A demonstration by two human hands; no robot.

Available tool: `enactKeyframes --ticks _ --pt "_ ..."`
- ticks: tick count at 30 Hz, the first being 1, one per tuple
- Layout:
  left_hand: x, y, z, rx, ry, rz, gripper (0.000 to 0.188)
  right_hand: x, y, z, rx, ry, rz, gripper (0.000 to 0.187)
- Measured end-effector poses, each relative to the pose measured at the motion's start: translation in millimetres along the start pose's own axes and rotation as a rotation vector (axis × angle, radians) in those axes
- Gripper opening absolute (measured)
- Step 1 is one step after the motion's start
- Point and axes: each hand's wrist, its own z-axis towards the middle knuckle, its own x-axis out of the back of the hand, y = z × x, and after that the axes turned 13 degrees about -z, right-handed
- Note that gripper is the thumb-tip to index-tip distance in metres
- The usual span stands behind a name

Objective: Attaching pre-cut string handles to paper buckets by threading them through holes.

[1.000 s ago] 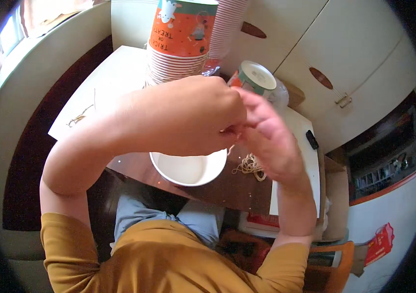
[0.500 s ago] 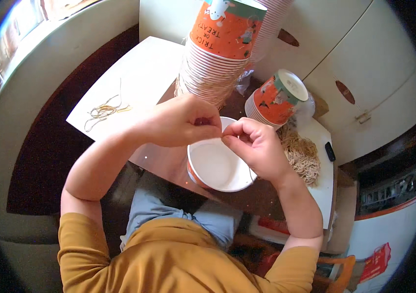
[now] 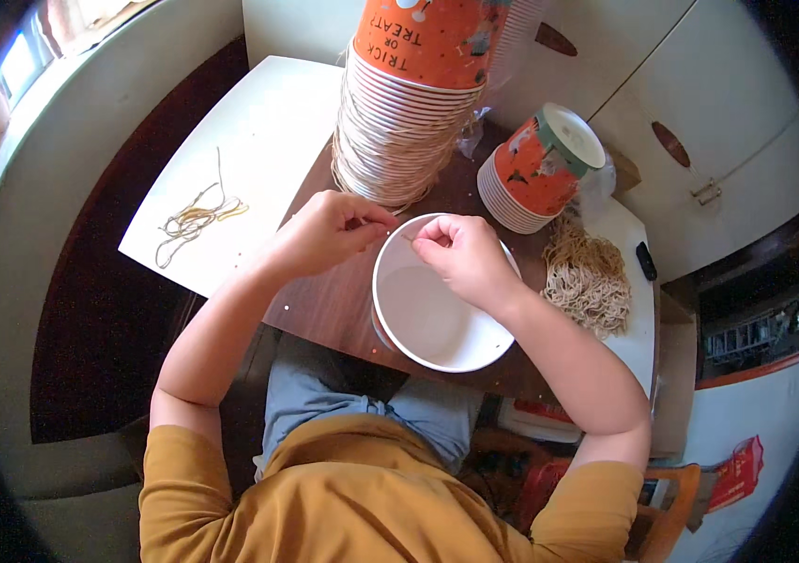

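A round paper bucket [image 3: 427,324], white inside with an orange outer wall, stands open at the table's front edge. At its far left rim, my left hand [image 3: 334,233] is closed in a pinch; whatever lies between those fingertips is too small to make out. My right hand [image 3: 470,263] reaches over the bucket's opening, thumb and forefinger pinched on the small tan end of a thin cord [image 3: 409,237]. The two hands are a short gap apart.
Behind the bucket rises a tall stack of nested orange buckets [image 3: 399,122] with cords round their rims. A shorter bucket stack [image 3: 535,174] stands right, beside a cord bundle [image 3: 587,286]. Loose cords [image 3: 197,223] lie left. A black object [image 3: 645,261] rests at the right edge.
My hands, which met above the bucket, have drawn apart and lowered to its far rim. The view has shifted slightly, and the bucket's opening now shows more fully.
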Motion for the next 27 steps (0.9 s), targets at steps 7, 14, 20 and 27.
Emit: enactKeyframes --ticks 7,14,20,27 --pt "-2 6 1 -0.031 -0.061 0.03 0.019 -7 4 3 0.023 0.023 0.03 0.014" --pt "-3 2 4 -0.039 -0.115 0.03 0.022 -9 0 6 0.015 0.023 0.039 0.014" --pt "-8 4 -2 -0.025 -0.121 0.024 0.022 -10 0 6 0.001 0.012 0.046 0.013" --pt "-24 26 -15 0.03 -0.027 0.102 0.017 -5 -7 -3 -0.077 -0.045 0.059 0.013"
